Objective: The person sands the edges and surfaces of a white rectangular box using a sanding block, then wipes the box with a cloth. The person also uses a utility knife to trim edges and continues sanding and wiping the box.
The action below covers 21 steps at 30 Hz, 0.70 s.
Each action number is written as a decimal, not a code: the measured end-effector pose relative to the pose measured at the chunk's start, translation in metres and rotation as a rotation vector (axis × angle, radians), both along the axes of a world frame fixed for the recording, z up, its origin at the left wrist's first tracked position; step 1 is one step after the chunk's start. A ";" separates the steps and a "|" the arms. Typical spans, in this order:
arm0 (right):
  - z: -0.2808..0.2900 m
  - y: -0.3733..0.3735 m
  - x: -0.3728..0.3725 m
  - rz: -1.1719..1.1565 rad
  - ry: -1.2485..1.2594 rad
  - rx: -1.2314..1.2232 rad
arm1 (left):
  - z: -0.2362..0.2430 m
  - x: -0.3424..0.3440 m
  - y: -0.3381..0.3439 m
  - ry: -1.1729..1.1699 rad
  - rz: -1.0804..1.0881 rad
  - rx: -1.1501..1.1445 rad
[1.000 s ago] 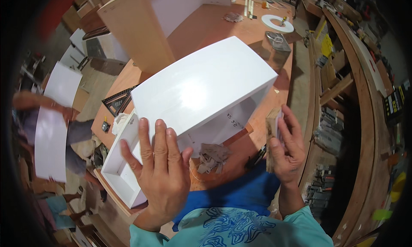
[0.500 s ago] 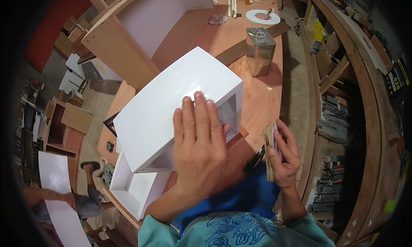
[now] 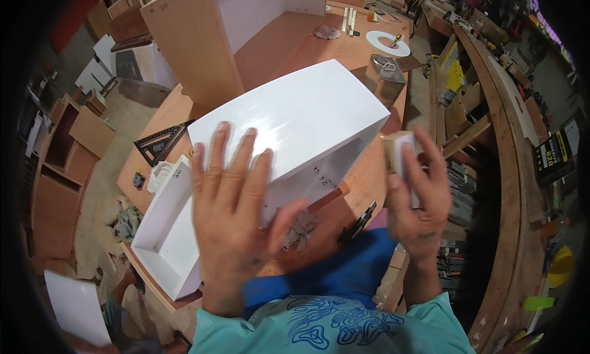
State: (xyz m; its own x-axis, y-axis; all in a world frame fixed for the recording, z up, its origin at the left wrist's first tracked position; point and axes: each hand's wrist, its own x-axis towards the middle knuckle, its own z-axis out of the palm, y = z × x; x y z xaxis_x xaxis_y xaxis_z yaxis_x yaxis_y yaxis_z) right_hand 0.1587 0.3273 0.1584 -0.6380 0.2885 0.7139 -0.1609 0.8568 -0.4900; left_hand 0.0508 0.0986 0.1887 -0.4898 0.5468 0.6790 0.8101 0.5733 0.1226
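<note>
A white box [image 3: 301, 117] with a glossy top and an open front sits tilted on the wooden workbench. My left hand [image 3: 230, 194] lies with spread fingers over its near left corner, the fingertips on the top face. In my right hand [image 3: 424, 197] is a small wooden block [image 3: 398, 154] with a pale face, gripped between thumb and fingers just off the box's right end; motion blurs it. Below the box, a black utility knife [image 3: 361, 222] and a crumpled rag [image 3: 301, 228] rest on the bench. Beside my left hand stands a shallow white drawer [image 3: 153, 259].
Behind the box rise a large wooden cabinet [image 3: 190, 47] and a metal can [image 3: 387, 77]. A white tape roll [image 3: 382, 42] lies farther back. At left are a black triangular square [image 3: 163, 144] and a tape measure [image 3: 139, 180]. A cluttered shelf [image 3: 504, 139] runs along the right.
My left hand has moved left across the box top, its fingers now spread. My right hand has come up with the block toward the box's right end. The box sits farther right in view.
</note>
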 end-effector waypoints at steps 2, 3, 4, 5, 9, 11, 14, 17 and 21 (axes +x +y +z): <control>0.011 -0.026 -0.010 0.066 -0.073 0.139 | -0.011 -0.013 -0.020 -0.009 0.026 -0.003; 0.016 -0.040 -0.015 0.090 -0.094 0.188 | -0.016 -0.017 -0.027 -0.008 0.046 -0.012; 0.022 -0.053 -0.019 0.110 -0.116 0.236 | -0.021 -0.021 -0.030 -0.025 0.016 0.023; 0.026 -0.064 -0.022 0.122 -0.142 0.287 | -0.029 -0.026 -0.029 -0.044 -0.023 0.062; 0.033 -0.105 -0.025 0.204 -0.176 0.321 | -0.057 -0.038 -0.018 0.037 -0.103 0.247; 0.032 -0.122 -0.027 0.201 -0.213 0.338 | -0.062 -0.039 -0.015 0.085 -0.106 0.355; 0.032 -0.121 -0.029 0.140 -0.247 0.380 | -0.062 -0.036 -0.015 0.040 -0.132 0.387; 0.041 -0.094 -0.050 0.000 -0.255 0.465 | -0.062 -0.034 -0.018 0.010 -0.158 0.402; 0.044 -0.041 -0.087 -0.166 -0.193 0.421 | -0.062 -0.034 -0.018 -0.015 -0.189 0.384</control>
State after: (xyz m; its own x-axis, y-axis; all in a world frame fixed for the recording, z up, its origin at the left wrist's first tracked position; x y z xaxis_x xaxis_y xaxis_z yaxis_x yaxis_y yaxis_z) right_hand 0.0715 0.2861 0.2028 -0.7401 0.1090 0.6637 0.0542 0.9932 -0.1027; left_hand 0.0168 0.0806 0.1268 -0.4164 0.3368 0.8445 0.8932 0.3251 0.3108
